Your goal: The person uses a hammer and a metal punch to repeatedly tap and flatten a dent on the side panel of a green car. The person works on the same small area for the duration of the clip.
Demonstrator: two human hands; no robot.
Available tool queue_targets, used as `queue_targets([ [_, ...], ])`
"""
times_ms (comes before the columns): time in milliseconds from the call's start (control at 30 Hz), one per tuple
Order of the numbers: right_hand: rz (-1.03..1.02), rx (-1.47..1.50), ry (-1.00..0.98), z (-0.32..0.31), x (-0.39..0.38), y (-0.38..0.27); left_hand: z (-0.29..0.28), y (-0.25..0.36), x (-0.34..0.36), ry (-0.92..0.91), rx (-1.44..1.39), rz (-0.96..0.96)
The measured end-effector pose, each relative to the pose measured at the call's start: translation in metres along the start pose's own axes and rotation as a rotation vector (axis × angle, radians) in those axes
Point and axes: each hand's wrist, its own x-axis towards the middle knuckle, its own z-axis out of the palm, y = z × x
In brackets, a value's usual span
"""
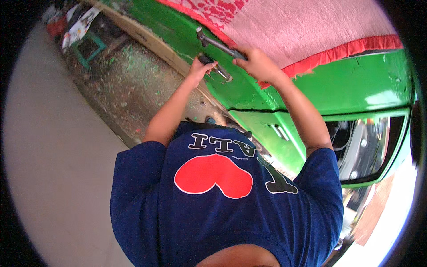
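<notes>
My right hand [259, 66] is closed round the dark grip of a metal hammer [217, 44], whose head points up and to the left. A little below it, my left hand [198, 72] is wrapped round a chisel-like tool [221, 71] with a dark top end and a shiny metal shaft. The tool's lower end is at a small worn spot on the green vehicle panel [249, 91]. The hammer head is apart from the tool's dark end. Both forearms reach forward over the vehicle's side.
A pink blanket [302, 31] with a red edge drapes over the vehicle. To the right is a green-framed window [369, 147]. Debris litters the floor [133, 75] at the left, with a small green frame [91, 51] farther off. A pale wall [58, 169] lines the left.
</notes>
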Motion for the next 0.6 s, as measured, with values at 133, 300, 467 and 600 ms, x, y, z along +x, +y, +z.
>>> queue_targets([
  [133,-0.021,0.042,-0.076,-0.012,0.000,0.007,0.024,-0.017,-0.011,0.208,0.068,0.074],
  [300,0.122,0.264,-0.193,-0.018,-0.012,0.004,0.035,-0.021,-0.039,0.444,-0.161,0.112],
  [467,0.091,0.559,-0.200,-0.009,-0.001,0.014,0.037,-0.030,-0.046,0.612,-0.158,0.076],
  [600,0.101,0.572,-0.202,-0.010,0.006,0.011,0.044,-0.024,-0.045,0.576,-0.309,0.105],
])
